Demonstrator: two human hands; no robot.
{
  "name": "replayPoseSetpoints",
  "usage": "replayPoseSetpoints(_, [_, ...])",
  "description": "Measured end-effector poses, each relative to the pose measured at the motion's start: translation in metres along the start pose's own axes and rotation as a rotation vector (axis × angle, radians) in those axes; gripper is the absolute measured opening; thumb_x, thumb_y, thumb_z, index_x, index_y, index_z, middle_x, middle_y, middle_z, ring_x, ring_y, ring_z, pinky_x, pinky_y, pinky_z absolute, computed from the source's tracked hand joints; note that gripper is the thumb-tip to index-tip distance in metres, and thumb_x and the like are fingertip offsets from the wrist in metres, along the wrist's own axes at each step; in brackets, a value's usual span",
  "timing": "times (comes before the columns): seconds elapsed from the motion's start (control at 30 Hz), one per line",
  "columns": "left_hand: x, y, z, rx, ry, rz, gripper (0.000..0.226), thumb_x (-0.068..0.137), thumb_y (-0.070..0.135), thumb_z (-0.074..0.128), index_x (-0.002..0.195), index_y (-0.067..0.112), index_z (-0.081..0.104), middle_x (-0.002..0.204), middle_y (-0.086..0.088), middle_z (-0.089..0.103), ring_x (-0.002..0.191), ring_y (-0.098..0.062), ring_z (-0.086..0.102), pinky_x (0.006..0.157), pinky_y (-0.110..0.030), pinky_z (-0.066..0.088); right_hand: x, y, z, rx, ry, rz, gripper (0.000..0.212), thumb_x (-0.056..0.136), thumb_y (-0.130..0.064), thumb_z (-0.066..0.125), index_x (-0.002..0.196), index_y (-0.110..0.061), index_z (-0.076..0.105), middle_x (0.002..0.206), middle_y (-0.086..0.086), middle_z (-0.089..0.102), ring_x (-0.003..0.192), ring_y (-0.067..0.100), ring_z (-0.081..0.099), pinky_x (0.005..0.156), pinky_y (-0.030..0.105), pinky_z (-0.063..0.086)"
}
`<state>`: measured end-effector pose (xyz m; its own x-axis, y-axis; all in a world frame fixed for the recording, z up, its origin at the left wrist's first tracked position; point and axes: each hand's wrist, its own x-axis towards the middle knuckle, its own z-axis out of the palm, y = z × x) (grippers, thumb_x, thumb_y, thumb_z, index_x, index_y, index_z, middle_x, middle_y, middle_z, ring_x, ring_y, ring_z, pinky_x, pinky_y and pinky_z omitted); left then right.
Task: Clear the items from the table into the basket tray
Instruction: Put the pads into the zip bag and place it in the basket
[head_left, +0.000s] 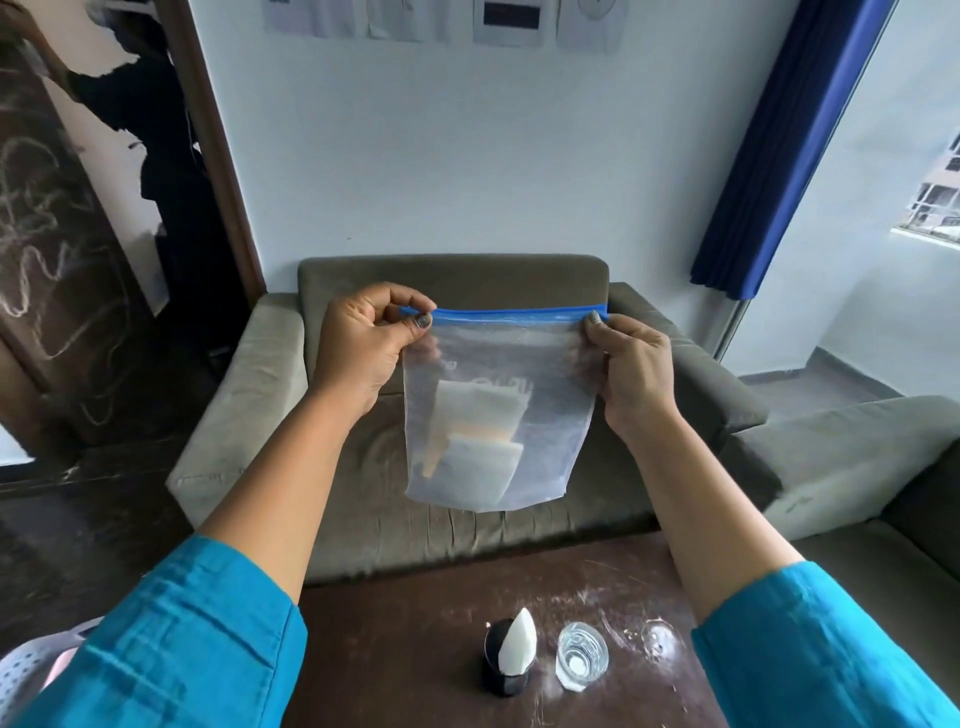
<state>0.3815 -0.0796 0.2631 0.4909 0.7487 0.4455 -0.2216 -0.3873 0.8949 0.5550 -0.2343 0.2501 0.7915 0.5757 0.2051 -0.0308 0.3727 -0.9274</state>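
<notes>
Zip-lock bag (488, 415) is up in the air in the head view, past the far edge of the surface (415, 623) and in front of the grey armchair (452, 275). Left grip (371, 343) pinches one top corner and right grip (631, 371) pinches the other, thumb against fingers, right on the blue zip strip (514, 314).

The bag hangs upright with the strip level across the top, its long axis running up and down and its bottom pointing at the surface. A few folded pale bits (478, 431) sit low inside; can't tell what they are.

Pretty sure it's light, floppy and a bit slippery, so the stiff strip is the spot to hold, imo.

Near the front edge of the surface are a black cup (501, 675) with a white napkin (514, 642) in it and a small glass (582, 657) just beside it. Basket tray (26, 670) peeks in bottom left.
</notes>
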Motion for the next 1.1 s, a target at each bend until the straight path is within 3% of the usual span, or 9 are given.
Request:
replayPoseSetpoints(0.1, [0.000,0.000,-0.004,0.065,-0.035,-0.033,0.031,0.080,-0.004,0.063,0.073,0.025,0.069,0.052,0.009,0.064,0.051,-0.011,0.066,0.055,-0.027,0.058,0.000,0.004,0.005,0.004,0.014,-0.020,0.040,0.089,-0.015,0.058,0.051,-0.014,0.046,0.046,-0.005,0.045,0.047,0.014,0.038,0.052,0.026,0.036])
replayPoseSetpoints(0.23, [-0.002,0.003,-0.011,0.179,-0.113,0.009,0.025,0.077,0.006,0.071,0.072,0.031,0.069,0.059,0.011,0.069,0.056,-0.007,0.065,0.061,-0.020,0.054,0.002,0.005,0.011,-0.021,-0.020,-0.032,0.026,0.092,-0.014,0.053,0.068,-0.012,0.063,0.053,0.000,0.050,0.051,0.016,0.043,0.059,0.030,0.043])
replayPoseSetpoints(0.37, [-0.007,0.005,-0.011,0.278,-0.175,-0.004,0.022,0.071,0.007,0.076,0.069,0.027,0.068,0.074,0.009,0.066,0.068,0.001,0.059,0.074,-0.025,0.052,0.002,0.006,0.016,-0.153,-0.182,-0.134,0.045,0.091,0.002,0.045,0.103,-0.036,0.066,0.045,-0.006,0.049,0.046,0.013,0.045,0.060,0.026,0.047])
replayPoseSetpoints(0.53, [-0.007,0.001,-0.017,0.404,-0.096,-0.030,0.020,0.083,0.009,0.065,0.070,0.023,0.059,0.068,0.002,0.063,0.074,-0.026,0.064,0.074,-0.032,0.048,0.003,0.003,0.018,-0.540,-0.318,-0.246,0.027,0.084,-0.006,0.063,0.091,-0.032,0.068,0.064,0.006,0.062,0.057,0.014,0.056,0.064,0.030,0.052])
replayPoseSetpoints(0.67, [-0.005,-0.004,-0.022,0.607,-0.068,0.018,0.022,0.086,0.030,0.061,0.070,0.026,0.047,0.067,0.011,0.053,0.064,-0.009,0.049,0.058,-0.023,0.038,0.009,0.007,0.018,-0.772,-0.270,-0.276,0.026,0.078,-0.013,0.071,0.072,-0.036,0.060,0.055,-0.003,0.053,0.053,0.012,0.047,0.058,0.034,0.049])
replayPoseSetpoints(0.83, [-0.005,-0.009,-0.026,0.361,0.038,-0.054,0.029,0.079,0.012,0.070,0.065,0.028,0.050,0.064,0.005,0.059,0.062,-0.015,0.062,0.064,-0.030,0.051,0.011,0.013,0.020,-0.566,-0.262,-0.157,0.018,0.074,-0.017,0.072,0.065,-0.027,0.060,0.066,0.007,0.058,0.063,0.022,0.051,0.063,0.043,0.048])
replayPoseSetpoints(0.93, [-0.004,-0.011,-0.030,0.076,0.121,-0.117,0.032,0.080,-0.003,0.064,0.076,0.027,0.053,0.074,-0.006,0.064,0.068,-0.030,0.068,0.071,-0.044,0.057,0.011,0.014,0.019,-0.404,-0.220,-0.143,0.023,0.079,-0.007,0.070,0.066,-0.024,0.061,0.058,-0.004,0.061,0.053,0.012,0.055,0.051,0.025,0.050])
replayPoseSetpoints(1.03, [-0.007,-0.013,-0.029,-0.094,0.117,-0.131,0.036,0.075,0.004,0.072,0.093,0.028,0.052,0.078,-0.006,0.067,0.065,-0.024,0.070,0.066,-0.038,0.057,0.010,0.014,0.020,-0.189,-0.180,-0.116,0.030,0.081,0.007,0.062,0.072,-0.021,0.055,0.052,-0.010,0.058,0.048,0.008,0.052,0.050,0.023,0.048])
replayPoseSetpoints(1.1, [-0.010,-0.018,-0.032,-0.253,-0.046,-0.251,0.059,0.059,0.023,0.084,0.105,0.030,0.049,0.089,-0.008,0.071,0.076,-0.022,0.071,0.068,-0.039,0.059,0.009,0.013,0.023,-0.019,-0.189,-0.097,0.032,0.082,0.013,0.056,0.077,-0.018,0.051,0.054,-0.005,0.056,0.049,0.012,0.049,0.057,0.029,0.048])
